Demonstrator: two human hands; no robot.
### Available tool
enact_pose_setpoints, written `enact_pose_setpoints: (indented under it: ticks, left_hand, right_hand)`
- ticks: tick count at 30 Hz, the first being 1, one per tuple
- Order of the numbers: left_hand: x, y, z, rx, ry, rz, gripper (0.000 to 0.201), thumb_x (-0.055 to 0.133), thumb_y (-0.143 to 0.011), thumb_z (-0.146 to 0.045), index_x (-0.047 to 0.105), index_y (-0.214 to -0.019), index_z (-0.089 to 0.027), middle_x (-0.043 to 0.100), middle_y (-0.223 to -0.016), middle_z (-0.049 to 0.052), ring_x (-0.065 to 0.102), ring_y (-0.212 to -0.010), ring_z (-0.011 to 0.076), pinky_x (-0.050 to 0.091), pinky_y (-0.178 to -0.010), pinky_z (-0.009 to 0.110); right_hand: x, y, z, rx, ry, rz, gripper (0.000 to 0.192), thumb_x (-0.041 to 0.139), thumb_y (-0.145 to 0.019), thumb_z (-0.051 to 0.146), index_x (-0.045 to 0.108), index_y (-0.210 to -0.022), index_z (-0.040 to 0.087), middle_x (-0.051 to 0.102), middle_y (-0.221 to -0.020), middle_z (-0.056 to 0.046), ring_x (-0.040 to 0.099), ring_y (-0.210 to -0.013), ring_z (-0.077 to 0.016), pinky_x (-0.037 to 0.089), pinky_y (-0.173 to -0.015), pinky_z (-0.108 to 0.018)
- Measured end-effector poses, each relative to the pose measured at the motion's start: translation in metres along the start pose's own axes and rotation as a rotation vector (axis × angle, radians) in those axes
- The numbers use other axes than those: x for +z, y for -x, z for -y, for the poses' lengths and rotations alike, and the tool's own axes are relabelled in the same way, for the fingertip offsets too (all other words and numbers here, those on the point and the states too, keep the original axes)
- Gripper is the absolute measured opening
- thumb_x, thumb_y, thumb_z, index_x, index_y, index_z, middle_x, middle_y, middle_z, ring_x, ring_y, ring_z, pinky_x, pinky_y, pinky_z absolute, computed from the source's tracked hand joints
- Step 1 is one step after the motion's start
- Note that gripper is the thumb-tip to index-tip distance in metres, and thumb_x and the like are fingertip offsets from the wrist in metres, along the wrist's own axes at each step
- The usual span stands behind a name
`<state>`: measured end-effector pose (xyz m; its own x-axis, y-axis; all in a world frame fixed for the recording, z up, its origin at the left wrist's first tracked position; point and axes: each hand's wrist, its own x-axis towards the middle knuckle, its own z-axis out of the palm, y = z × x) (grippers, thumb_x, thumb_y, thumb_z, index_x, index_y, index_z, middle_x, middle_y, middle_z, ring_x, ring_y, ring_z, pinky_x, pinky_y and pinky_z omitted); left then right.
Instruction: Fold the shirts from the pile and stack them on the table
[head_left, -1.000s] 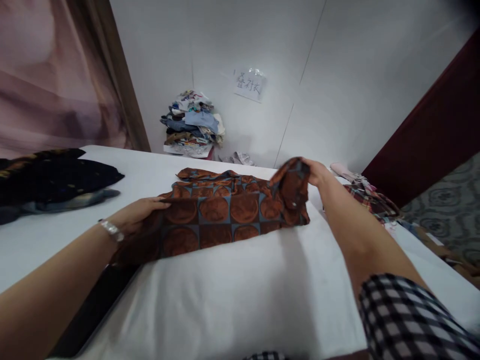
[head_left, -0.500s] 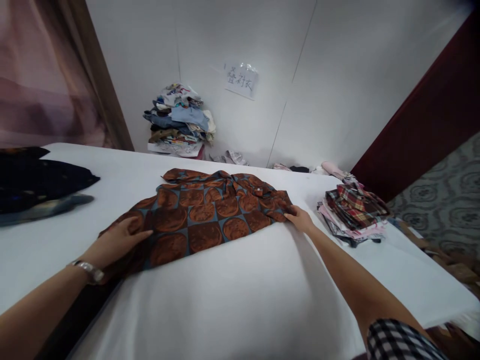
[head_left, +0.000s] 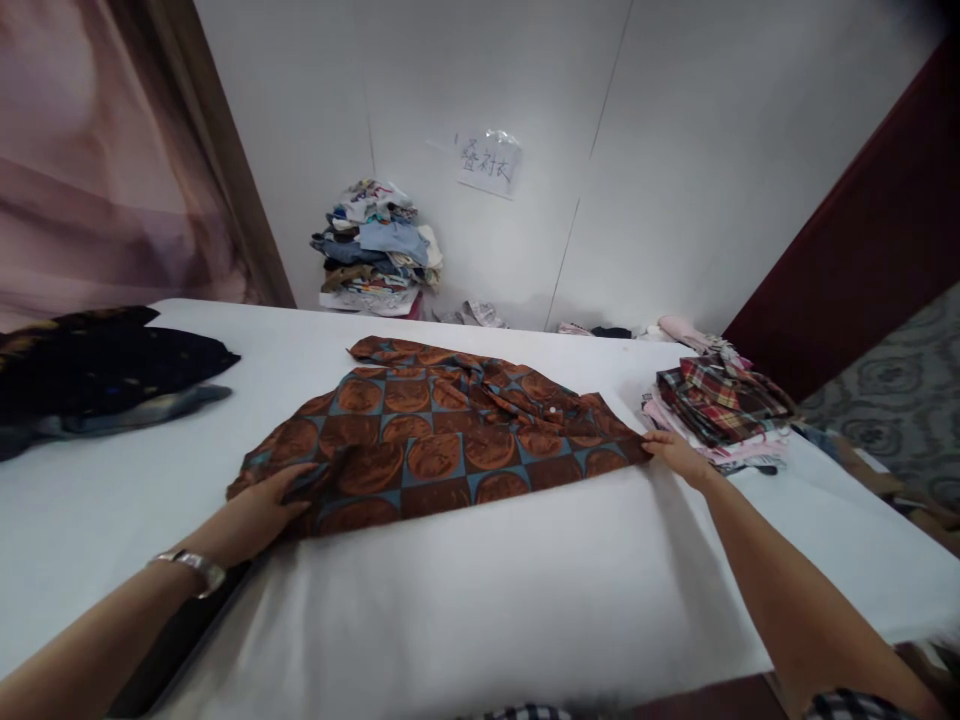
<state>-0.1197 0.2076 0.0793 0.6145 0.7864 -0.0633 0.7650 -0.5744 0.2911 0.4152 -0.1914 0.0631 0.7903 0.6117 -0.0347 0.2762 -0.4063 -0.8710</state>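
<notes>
Dark garments: I am seeing a heap of dark navy and black cloth point(head_left: 97, 365) lying at the table's far left, well apart from my hands.
Left hand: my left hand point(head_left: 259, 510) is pressing flat, fingers spread, on the shirt's left end.
Shirt: the brown and blue circle-patterned shirt point(head_left: 442, 440) is lying spread on the white padded table point(head_left: 480, 600), mid-table.
Right hand: my right hand point(head_left: 675, 452) is touching the shirt's right corner; I cannot tell whether it is pinching.
Folded stack: a pile of folded plaid and pink shirts point(head_left: 720, 410) is sitting just beside my right hand.
</notes>
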Motion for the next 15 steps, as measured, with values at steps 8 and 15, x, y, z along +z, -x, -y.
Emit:
enact_pose_setpoints:
  ticks: [8, 15]
  left_hand:
    - [-0.004, 0.024, -0.023, -0.121, -0.161, 0.061, 0.059, 0.034, -0.087, -0.028, 0.047, -0.142, -0.013, 0.075, -0.105, 0.015, 0.072, -0.094, 0.0296, 0.052, -0.086, 0.041]
    - [-0.015, 0.048, -0.041, -0.18, -0.256, 0.12, 0.048, 0.034, -0.086, -0.023, 0.055, -0.129, -0.017, 0.073, -0.108, 0.015, 0.072, -0.092, 0.0314, 0.054, -0.079, 0.043]
  right_hand:
    - [0.013, 0.012, -0.006, -0.021, 0.268, 0.008, 0.043, 0.061, -0.071, 0.025, 0.069, -0.112, 0.02, 0.076, -0.1, -0.006, 0.069, -0.091, -0.0228, 0.051, -0.088, -0.037]
    - [0.022, 0.015, -0.007, -0.038, 0.715, -0.09, 0.032, 0.053, -0.082, 0.03, 0.074, -0.104, 0.018, 0.075, -0.101, -0.013, 0.068, -0.096, -0.0309, 0.05, -0.089, -0.045]
